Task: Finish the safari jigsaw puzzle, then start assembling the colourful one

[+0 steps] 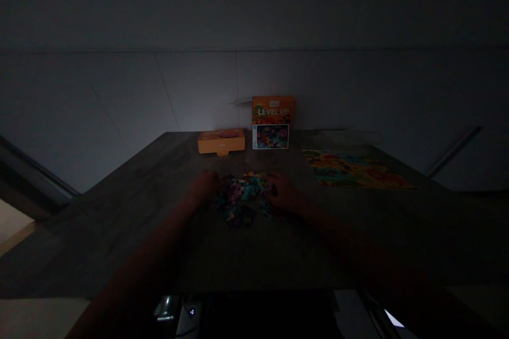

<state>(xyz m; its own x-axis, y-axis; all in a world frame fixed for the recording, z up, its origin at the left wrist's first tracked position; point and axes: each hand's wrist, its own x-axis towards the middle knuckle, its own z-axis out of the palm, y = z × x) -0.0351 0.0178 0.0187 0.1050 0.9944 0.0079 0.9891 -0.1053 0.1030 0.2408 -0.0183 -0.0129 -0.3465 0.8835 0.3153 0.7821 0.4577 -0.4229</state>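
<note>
A loose pile of jigsaw puzzle pieces (240, 193) in teal, pink and dark colours lies mid-table in dim light. At its left edge rests my left hand (204, 184), fingers loosely curved against the pieces, with nothing visibly gripped. My right hand (281, 190) cups the opposite edge, thumb and fingers apart, also without a visible hold. Fine finger detail is lost in the dark. Some pieces are spread toward me, below the hands.
Behind the pile, an orange box (221, 143) lies flat, left of an upright orange puzzle box (273, 111) with a picture card (271, 136) at its front. A colourful puzzle sheet (353, 169) lies to the right on the grey table (131, 196). A pale wall stands behind.
</note>
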